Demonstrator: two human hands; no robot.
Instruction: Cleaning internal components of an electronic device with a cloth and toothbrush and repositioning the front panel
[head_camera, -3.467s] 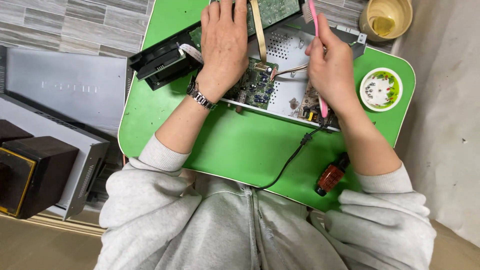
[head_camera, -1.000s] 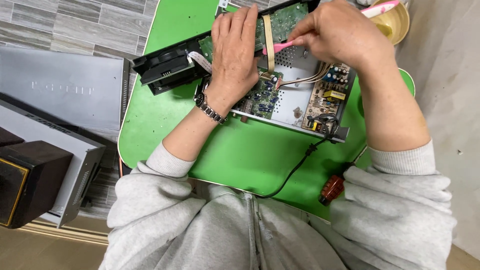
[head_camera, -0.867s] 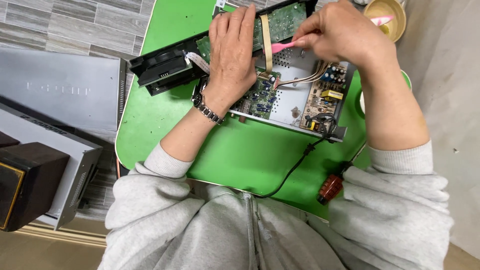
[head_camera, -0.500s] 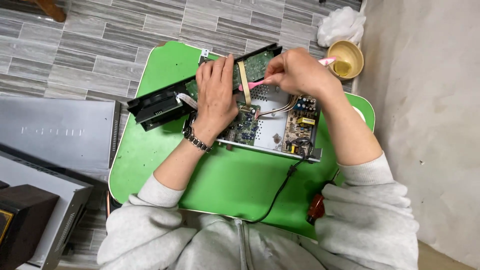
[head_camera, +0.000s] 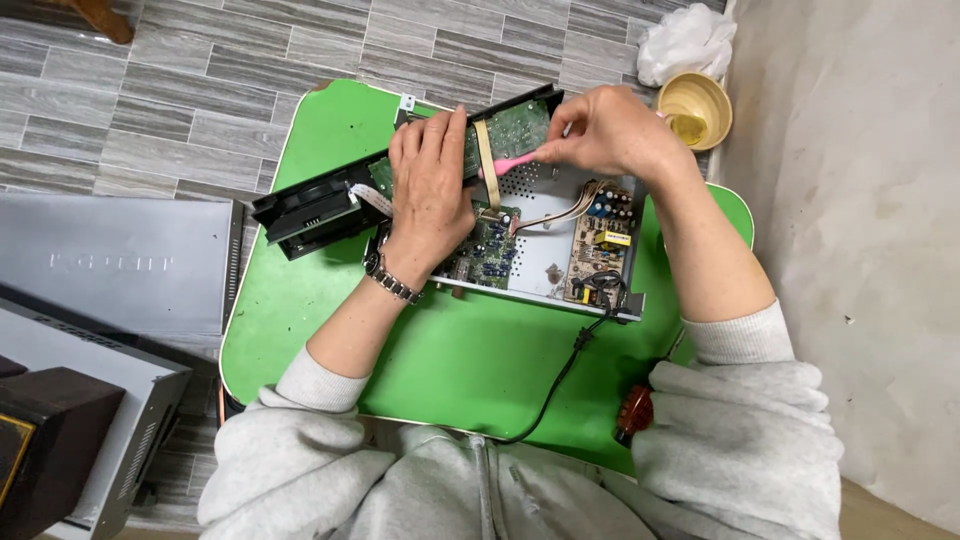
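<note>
Left hand (head_camera: 430, 190) lies spread flat on the opened player (head_camera: 520, 235); at its three o'clock, right hand (head_camera: 610, 130) pinches a pink brush (head_camera: 505, 166). Light, stiff handle; the boards look fragile, so the metal edges seem safest to grip.

The left hand (head_camera: 432, 190) lies flat, palm down, fingers extended together over the opened device (head_camera: 540, 250), wrist bent. The right hand (head_camera: 610, 130) hovers at the device's far edge, fingers curled in a pinch, forearm angled inward.
</note>
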